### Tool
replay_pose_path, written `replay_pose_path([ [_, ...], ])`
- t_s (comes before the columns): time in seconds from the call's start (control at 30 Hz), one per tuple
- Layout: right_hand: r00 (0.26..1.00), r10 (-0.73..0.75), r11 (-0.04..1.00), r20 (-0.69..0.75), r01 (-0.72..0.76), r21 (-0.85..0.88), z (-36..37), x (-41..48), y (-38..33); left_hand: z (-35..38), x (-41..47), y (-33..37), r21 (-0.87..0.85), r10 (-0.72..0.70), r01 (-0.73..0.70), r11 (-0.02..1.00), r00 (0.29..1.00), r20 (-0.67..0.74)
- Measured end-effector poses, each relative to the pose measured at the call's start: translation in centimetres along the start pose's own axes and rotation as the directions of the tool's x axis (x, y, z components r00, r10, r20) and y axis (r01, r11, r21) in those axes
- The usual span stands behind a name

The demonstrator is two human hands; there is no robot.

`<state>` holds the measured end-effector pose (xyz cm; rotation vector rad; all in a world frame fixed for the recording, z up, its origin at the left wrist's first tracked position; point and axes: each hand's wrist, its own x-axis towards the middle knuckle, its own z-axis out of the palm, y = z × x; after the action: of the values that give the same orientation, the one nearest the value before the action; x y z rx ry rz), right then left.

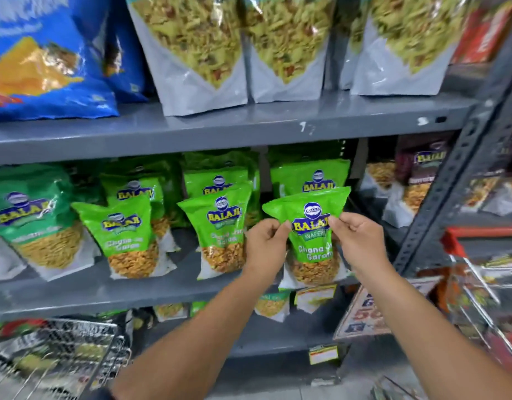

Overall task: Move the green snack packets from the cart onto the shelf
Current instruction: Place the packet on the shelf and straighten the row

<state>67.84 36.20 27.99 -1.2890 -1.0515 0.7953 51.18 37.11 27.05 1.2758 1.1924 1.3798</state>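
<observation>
A green snack packet stands upright at the front edge of the grey middle shelf, right of centre. My left hand pinches its upper left side and my right hand pinches its upper right side. Several matching green packets stand in rows to its left and behind it. A wire cart holding more packets sits at the lower left.
Large grey pouches and blue bags fill the upper shelf. A perforated steel upright rises on the right, with a red basket of packets beyond it. Small packets line the lower shelf.
</observation>
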Motion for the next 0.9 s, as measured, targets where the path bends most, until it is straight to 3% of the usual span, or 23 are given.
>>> replay_pose_path([
  [0.13,0.995,0.089,0.996,-0.040,-0.089,0.004,-1.0,2.9,1.5,2.9,2.4,-1.1,-0.050,-0.090,0.089,0.995,0.996,-0.013],
  [0.37,0.985,0.158,0.987,-0.064,-0.158,0.001,-1.6,5.5,3.4,5.2,4.6,-2.7,-0.064,-0.087,0.085,0.994,0.996,-0.029],
  [0.6,0.993,0.117,0.993,0.004,-0.117,-0.019,-2.2,5.6,3.9,4.6,4.4,-3.3,-0.098,-0.043,0.043,0.994,0.999,0.006],
  [0.67,0.996,0.084,0.996,0.015,-0.084,-0.006,-2.6,5.6,3.5,4.1,4.1,-3.6,-0.106,-0.043,0.054,0.993,0.994,0.104],
  [0.83,1.000,0.029,0.999,0.007,-0.029,-0.015,-4.3,7.6,1.4,1.4,2.6,-7.2,0.211,-0.145,0.062,0.975,0.902,0.407],
  [0.9,0.999,0.016,0.998,0.039,-0.014,-0.055,-4.7,8.8,0.3,1.3,2.4,-8.4,0.377,-0.194,0.027,0.926,0.889,0.415],
])
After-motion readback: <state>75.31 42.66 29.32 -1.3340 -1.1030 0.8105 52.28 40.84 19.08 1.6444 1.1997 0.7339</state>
